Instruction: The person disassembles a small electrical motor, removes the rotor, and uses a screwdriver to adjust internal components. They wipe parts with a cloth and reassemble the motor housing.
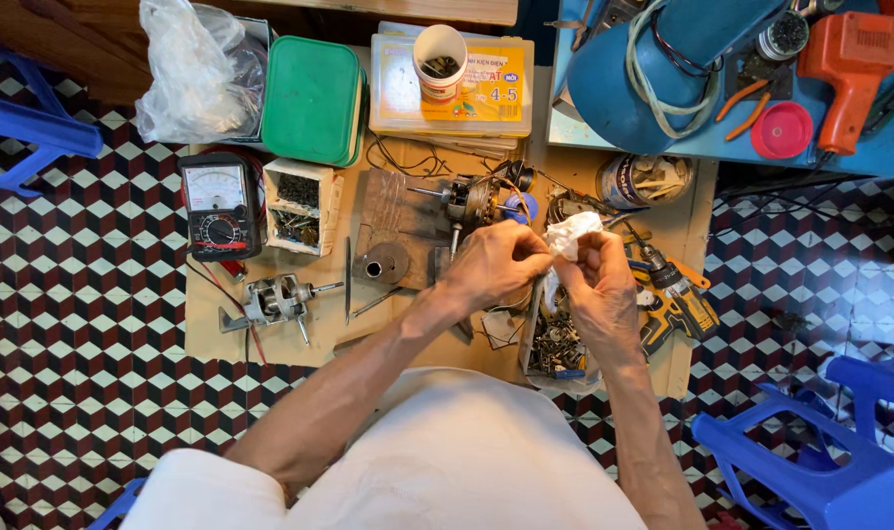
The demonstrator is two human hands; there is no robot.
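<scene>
Overhead view of a person seated on a patterned tile floor (93, 393). At the centre of the frame, the left hand (496, 263) and right hand (596, 285) are both pinched shut on a crumpled white rag (571, 236), held just above a sheet of cardboard (290, 344) spread on the floor.

The work looks partway along: two small motors lie stripped and apart, one motor with a shaft (275, 299) at lower left and one motor with copper windings (471, 199) just above the hands (nothing is reassembled yet).

Also counted: one analog multimeter (218, 204) at left, one green lidded box (311, 100) above it, one yellow cordless drill (675, 294) at right, one tray of loose screws (557, 344) beneath the hands, and two blue plastic stools (820, 461).
</scene>
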